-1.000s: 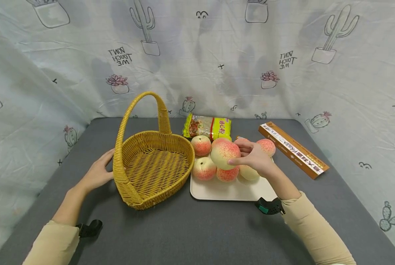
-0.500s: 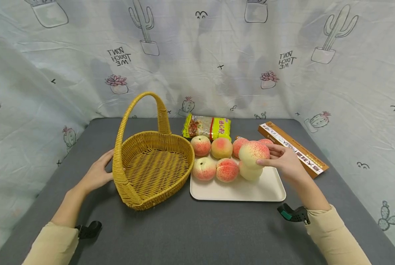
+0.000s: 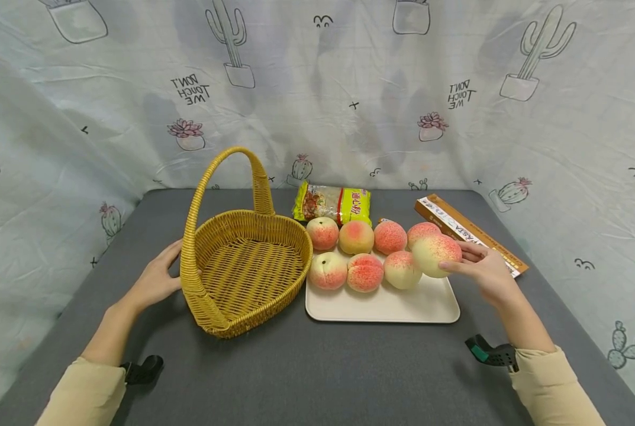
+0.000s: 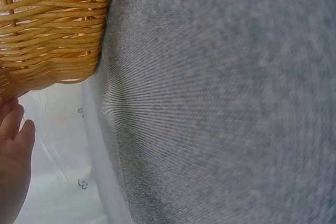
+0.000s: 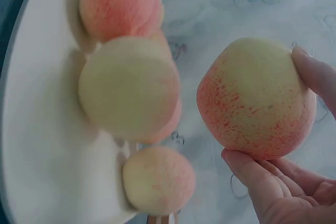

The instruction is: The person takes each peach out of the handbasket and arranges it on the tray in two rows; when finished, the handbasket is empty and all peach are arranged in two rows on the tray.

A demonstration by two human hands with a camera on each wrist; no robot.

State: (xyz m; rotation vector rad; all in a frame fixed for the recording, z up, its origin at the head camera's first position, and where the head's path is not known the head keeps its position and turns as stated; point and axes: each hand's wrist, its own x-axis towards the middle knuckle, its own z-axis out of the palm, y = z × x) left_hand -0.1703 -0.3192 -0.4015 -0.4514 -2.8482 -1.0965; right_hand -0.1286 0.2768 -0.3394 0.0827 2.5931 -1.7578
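Observation:
My right hand (image 3: 490,275) pinches a peach (image 3: 435,255) between thumb and fingers, raised over the right end of a white tray (image 3: 381,307). In the right wrist view that held peach (image 5: 257,98) stands apart from the others. On the tray, several more pink and cream peaches lie in two rows, among them a front peach (image 3: 365,273) and a back peach (image 3: 390,237). My left hand (image 3: 154,278) holds the left side of a yellow wicker basket (image 3: 253,272), partly hidden by its handle. The left wrist view shows its fingers (image 4: 21,135) against the basket's outside.
Behind the tray lies a yellow bag of noodles (image 3: 333,204). A long brown pasta box (image 3: 471,234) lies slanted at the back right, partly behind my right hand. The grey table (image 3: 317,373) ends at a patterned curtain (image 3: 328,130).
My right hand has carried the peach rightward over the tray, from above the middle peaches to the right end. The left hand and the basket have stayed in place.

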